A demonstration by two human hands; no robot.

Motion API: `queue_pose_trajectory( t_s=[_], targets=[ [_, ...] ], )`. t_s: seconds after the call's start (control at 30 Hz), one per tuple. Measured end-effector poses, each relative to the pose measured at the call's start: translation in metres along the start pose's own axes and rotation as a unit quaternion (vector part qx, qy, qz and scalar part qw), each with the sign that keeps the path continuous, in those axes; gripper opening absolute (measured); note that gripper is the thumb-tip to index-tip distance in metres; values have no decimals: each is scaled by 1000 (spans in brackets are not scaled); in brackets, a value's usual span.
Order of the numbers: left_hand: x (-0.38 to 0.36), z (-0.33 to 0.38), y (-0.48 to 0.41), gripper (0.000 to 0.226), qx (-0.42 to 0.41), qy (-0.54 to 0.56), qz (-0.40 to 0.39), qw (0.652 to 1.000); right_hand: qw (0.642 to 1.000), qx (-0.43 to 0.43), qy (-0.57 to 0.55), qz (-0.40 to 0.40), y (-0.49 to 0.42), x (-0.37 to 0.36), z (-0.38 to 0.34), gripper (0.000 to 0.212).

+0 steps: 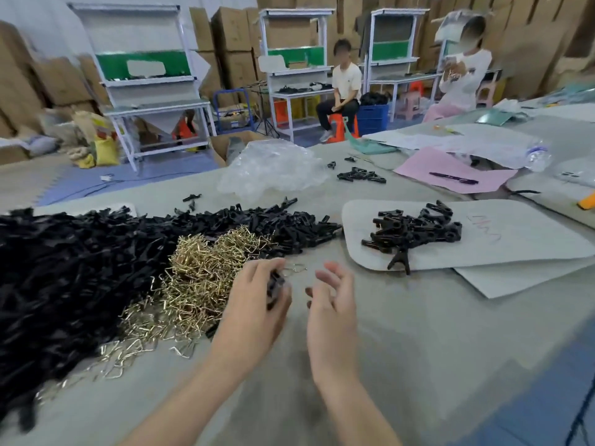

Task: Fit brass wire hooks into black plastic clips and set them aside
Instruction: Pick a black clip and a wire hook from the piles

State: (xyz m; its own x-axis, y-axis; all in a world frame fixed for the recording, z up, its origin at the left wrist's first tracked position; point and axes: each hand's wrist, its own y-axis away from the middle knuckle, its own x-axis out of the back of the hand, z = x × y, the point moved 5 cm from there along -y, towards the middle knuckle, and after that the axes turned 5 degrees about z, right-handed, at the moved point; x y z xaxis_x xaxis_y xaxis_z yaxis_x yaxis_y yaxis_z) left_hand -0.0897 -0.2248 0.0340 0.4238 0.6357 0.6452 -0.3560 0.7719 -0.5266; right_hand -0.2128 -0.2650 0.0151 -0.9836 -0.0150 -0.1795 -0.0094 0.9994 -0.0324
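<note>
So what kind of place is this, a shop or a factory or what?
Most likely a small assembly workshop in a warehouse: cardboard boxes stacked along the back wall, metal workbenches with shelves, and bulk heaps of black plastic clips and brass wire hooks on the table.

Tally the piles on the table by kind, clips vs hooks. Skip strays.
Black plastic clip piles: 3 (large heap, pile on the grey card, small far cluster)
Brass wire hook piles: 1
Total: 4
Not counted: black clips held in the left hand.
</note>
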Motion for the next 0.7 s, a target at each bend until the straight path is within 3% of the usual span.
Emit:
queue_pose_trajectory(
  t_s=[0.17,0.27,0.33,0.43,0.7],
  targets=[
    [115,-82,82,33,67,-188,111,974,984,73,89,-136,68,-73,0,31],
    [160,-117,117,51,132,-271,132,944,964,98,115,-219,105,-117,4,32],
    [176,-132,127,50,176,-295,132,930,951,114,132,-253,123,-140,7,33],
    [178,-146,124,39,215,-320,126,914,938,135,158,-278,136,-167,14,35],
    [180,-166,100,52,206,-386,118,892,940,86,163,-287,128,-190,39,36]
  ],
)
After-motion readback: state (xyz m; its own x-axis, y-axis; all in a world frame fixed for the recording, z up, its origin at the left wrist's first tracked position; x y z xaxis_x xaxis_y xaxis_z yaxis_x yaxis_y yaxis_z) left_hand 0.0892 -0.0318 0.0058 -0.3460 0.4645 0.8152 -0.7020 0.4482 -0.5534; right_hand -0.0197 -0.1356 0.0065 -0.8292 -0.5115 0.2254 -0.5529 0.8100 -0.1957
